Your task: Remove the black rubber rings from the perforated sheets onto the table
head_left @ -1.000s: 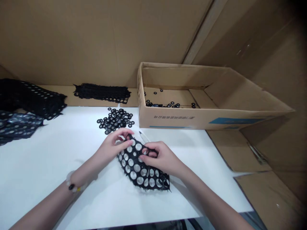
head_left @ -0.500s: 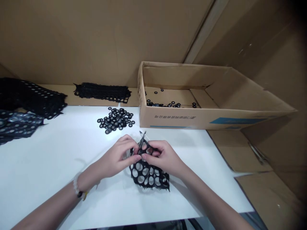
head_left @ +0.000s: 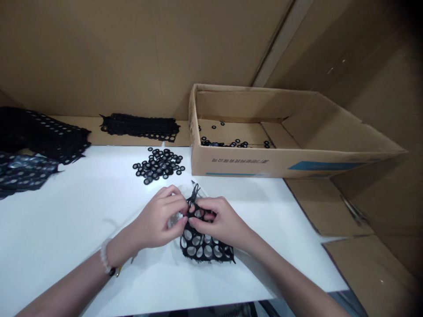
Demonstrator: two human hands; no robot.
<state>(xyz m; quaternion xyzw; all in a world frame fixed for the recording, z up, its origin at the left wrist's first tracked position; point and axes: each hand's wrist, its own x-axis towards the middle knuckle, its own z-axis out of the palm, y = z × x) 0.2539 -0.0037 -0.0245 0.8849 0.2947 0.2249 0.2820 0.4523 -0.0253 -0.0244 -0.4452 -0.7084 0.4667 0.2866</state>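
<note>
A black sheet full of round holes (head_left: 194, 252), bent and ragged at its edges, is held just over the white table. My left hand (head_left: 165, 215) pinches its left edge between thumb and fingers. From the other side my right hand (head_left: 218, 220) grips the sheet, thumb in front and fingers behind. The two thumb tips nearly meet. A twisted black strip of the sheet sticks up above the fingers. Beyond it lies a thin pointed tool (head_left: 194, 182), mostly hidden. Whether a ring sits between my fingertips is hidden.
A heap of black rings (head_left: 158, 165) lies behind my left hand. The cardboard box (head_left: 231, 163) at back right holds several loose rings. Stacked perforated strips (head_left: 140, 126) lie by the back wall, and more black sheets (head_left: 42, 136) at far left.
Both hands have shifted slightly left along the sheet, still pinching it. The upper strip now stands more bunched above the fingers.
</note>
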